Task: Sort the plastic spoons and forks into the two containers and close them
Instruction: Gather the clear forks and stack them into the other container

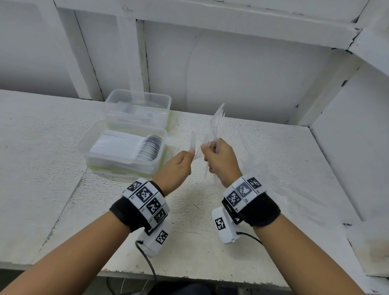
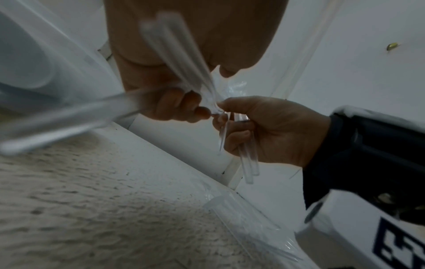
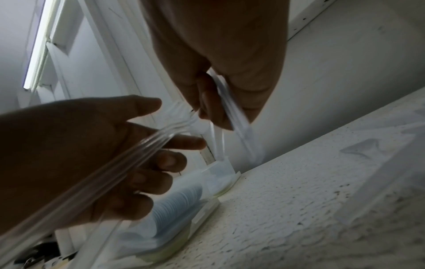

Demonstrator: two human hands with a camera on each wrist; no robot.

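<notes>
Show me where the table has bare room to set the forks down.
Bare table left of the containers, and near the front edge under the wrists. Crowded: the clear plastic wrap right of the right hand, and the gap beside the left hand.

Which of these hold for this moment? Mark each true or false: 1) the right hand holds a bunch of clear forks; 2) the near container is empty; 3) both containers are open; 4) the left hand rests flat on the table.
1) True: the right hand grips a bunch of clear forks.
2) False: the near container holds a row of stacked spoons.
3) True: the near container and the far container both have no lid on.
4) False: the left hand is raised, pinching a clear utensil.
</notes>
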